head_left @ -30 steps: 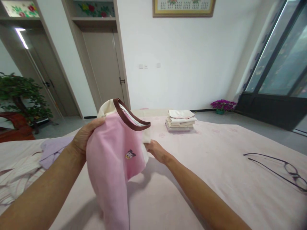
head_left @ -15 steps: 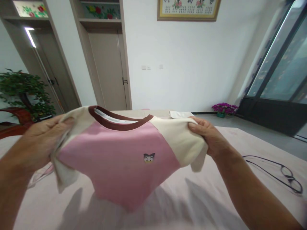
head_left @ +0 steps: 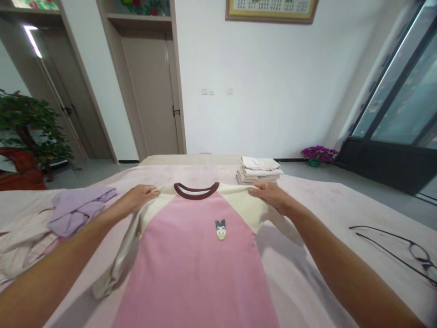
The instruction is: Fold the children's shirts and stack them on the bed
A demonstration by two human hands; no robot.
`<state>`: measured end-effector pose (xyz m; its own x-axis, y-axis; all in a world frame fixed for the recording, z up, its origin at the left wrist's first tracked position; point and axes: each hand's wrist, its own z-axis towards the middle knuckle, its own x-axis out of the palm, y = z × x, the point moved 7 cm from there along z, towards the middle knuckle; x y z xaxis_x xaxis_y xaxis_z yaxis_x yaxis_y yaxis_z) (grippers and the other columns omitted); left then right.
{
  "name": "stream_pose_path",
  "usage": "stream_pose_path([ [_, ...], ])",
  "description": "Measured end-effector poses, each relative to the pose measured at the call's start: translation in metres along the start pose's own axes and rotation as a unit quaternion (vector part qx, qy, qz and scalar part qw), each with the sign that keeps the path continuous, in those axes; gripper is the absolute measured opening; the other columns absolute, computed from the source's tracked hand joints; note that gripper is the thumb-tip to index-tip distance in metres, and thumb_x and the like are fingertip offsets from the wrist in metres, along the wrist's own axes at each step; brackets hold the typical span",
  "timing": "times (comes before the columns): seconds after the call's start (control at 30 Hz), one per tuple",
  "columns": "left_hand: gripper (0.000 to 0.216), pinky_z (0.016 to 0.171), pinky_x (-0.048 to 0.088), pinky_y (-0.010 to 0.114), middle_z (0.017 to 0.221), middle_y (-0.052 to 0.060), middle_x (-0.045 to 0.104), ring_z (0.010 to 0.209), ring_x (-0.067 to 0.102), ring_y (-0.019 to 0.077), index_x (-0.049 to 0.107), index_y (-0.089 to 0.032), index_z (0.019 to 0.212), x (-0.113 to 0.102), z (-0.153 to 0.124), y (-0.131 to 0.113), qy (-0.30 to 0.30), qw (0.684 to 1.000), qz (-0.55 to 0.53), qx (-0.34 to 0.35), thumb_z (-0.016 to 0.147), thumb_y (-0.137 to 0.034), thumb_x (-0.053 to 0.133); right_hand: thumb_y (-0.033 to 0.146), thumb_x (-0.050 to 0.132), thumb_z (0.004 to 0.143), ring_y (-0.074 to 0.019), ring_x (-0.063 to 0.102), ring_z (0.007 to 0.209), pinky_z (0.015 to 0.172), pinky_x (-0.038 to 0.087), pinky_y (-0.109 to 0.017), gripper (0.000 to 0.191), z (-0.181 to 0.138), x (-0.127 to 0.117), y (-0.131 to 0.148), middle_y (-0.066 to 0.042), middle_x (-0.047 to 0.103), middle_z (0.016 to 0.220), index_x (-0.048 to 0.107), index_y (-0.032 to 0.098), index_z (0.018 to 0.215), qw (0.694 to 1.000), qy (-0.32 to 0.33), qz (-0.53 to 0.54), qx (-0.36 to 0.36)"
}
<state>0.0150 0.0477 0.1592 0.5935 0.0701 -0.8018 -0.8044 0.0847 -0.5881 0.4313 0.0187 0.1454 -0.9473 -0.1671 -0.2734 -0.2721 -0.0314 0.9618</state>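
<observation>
A pink shirt (head_left: 198, 255) with cream sleeves, a brown collar and a small duck-face patch is stretched out in front of me, its body reaching toward the lower edge of the view. My left hand (head_left: 141, 196) pinches the cream shoulder on the left. On the other side, my right hand (head_left: 269, 195) grips the opposite shoulder between thumb and fingers. Both sleeves hang loosely outward from the shoulders, the left one crumpled along my forearm. The right sleeve is partly hidden behind my right forearm.
A pale pink sheet (head_left: 321, 214) covers the surface. Folded clothes (head_left: 260, 171) are stacked beyond my right hand. Rumpled lilac and cream clothes (head_left: 77, 209) lie at the left, partly behind my left forearm. Black-framed glasses (head_left: 392, 241) rest at the right.
Both hands have moved farther away and closer together with the shirt. Its body, earlier drooping and bunched, now extends toward me. The clothes at the left have come into view.
</observation>
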Motion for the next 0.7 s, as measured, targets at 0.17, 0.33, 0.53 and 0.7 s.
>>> stream_pose_path([
  [0.17,0.027,0.062,0.038,0.024,0.073,0.003,0.068,0.074,0.062,0.02,0.064,-0.02,0.073,0.067,0.051,0.037,0.032,0.985,0.169,0.02,0.084,-0.037,0.046,0.044,0.057,0.079,-0.0144,0.052,0.059,0.051,0.031,-0.023,0.031,0.053,-0.006,-0.071,-0.001,0.062,0.063,0.062,0.015,0.07,0.969,-0.065,-0.24,-0.011],
  [0.33,0.032,0.068,0.043,0.031,0.089,0.009,0.071,0.085,0.064,0.0256,0.067,-0.021,0.087,0.093,0.064,0.041,0.006,0.976,0.218,-0.002,0.09,-0.039,0.041,0.043,0.05,0.086,-0.017,0.058,0.071,0.057,0.029,-0.025,0.032,0.076,-0.015,-0.078,-0.004,0.068,0.076,0.068,0.018,0.078,0.89,-0.119,-0.439,-0.003],
  [0.53,0.044,0.1,0.039,0.046,0.128,0.016,0.06,0.117,0.055,0.0286,0.057,-0.017,0.128,0.124,0.047,0.013,-0.061,0.962,0.26,0.058,0.09,-0.014,0.036,0.042,0.05,0.086,-0.0236,0.063,0.091,0.067,0.036,-0.028,0.033,0.08,-0.004,-0.103,-0.008,0.071,0.102,0.068,0.025,0.108,0.845,-0.122,-0.518,0.058],
  [0.7,0.044,0.113,0.031,0.04,0.14,0.015,0.053,0.132,0.046,0.0268,0.053,-0.012,0.134,0.173,0.015,-0.032,0.004,0.954,0.183,0.238,0.097,-0.029,0.036,0.044,0.052,0.083,-0.0258,0.063,0.094,0.072,0.039,-0.031,0.037,0.085,-0.008,-0.119,-0.008,0.07,0.106,0.064,0.026,0.114,0.854,-0.103,-0.5,0.095],
])
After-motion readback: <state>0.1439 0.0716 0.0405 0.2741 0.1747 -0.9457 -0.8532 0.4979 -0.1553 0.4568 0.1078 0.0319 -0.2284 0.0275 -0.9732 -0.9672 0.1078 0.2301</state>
